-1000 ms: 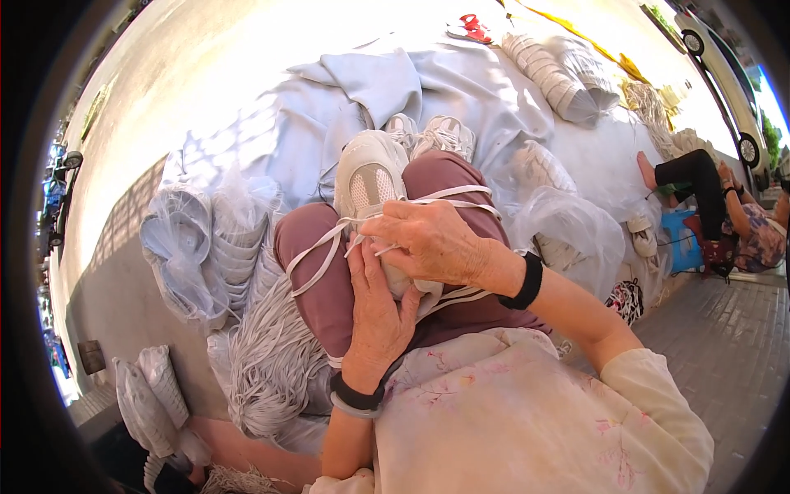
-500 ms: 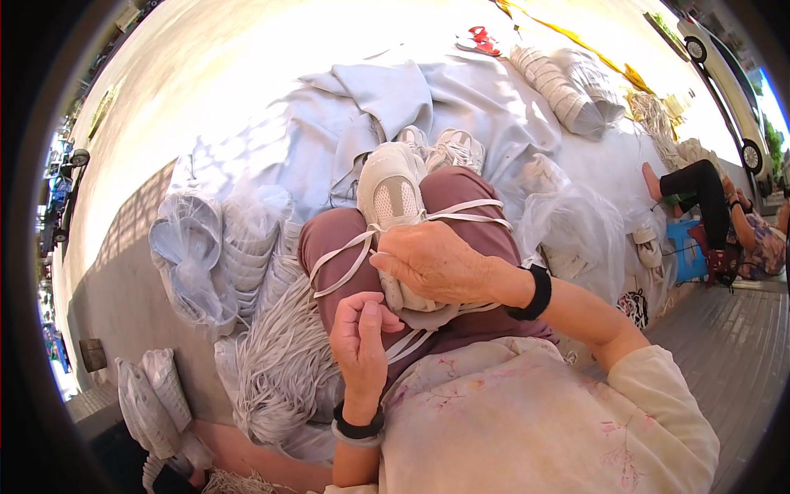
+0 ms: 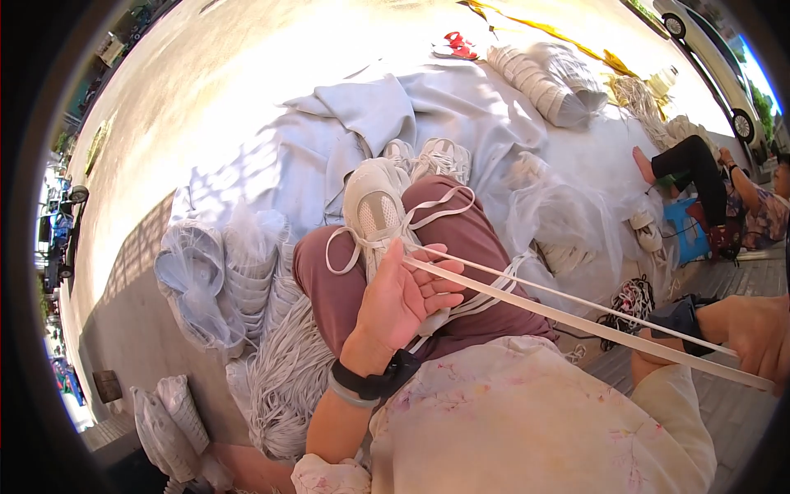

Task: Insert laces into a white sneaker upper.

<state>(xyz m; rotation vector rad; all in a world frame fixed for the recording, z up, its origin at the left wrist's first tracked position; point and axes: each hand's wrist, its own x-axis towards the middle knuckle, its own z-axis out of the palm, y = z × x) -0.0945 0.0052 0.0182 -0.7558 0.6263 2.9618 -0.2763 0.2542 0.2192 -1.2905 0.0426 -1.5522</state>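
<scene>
Laces ran taut, clamped in my right grip; left grip spread loose; heaped cords, bagged bundles crowded my thigh

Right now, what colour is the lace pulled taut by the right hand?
White: the lace in the right hand shows best in the head view.

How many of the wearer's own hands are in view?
2. The left hand is open, palm up, by the shoe between the knees; the right hand, near the right edge, grips the white lace. Some of that hand's fingers are hidden.
</scene>
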